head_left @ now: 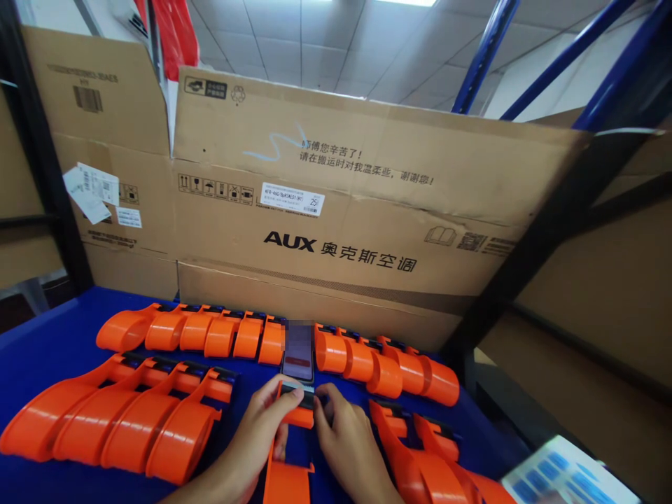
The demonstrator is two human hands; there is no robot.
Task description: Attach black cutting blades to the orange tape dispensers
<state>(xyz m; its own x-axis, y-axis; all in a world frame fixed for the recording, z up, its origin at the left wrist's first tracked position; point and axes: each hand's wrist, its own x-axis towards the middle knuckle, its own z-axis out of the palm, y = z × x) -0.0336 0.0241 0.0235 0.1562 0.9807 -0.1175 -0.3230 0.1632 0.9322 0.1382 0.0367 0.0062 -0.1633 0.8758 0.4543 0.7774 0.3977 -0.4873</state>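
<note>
My left hand [267, 413] grips an orange tape dispenser [288, 483] near the lower middle, its thumb pressed on the black strip at the head. A pale serrated blade edge shows along the top of that head. At the head's right end, my right hand [346, 430] has its fingers curled together, close against the dispenser. Whatever lies between those fingertips is hidden. Just beyond the hands, a phone [298, 353] leans upright with its screen facing me. The lower part of the dispenser runs out of view at the bottom edge.
Several orange dispensers stand in rows on the blue surface [63, 322]: back left [194, 329], front left [126, 427], back right [386, 367] and front right [428, 469]. A large cardboard panel [325, 231] rises behind. A printed sheet [567, 476] lies at lower right.
</note>
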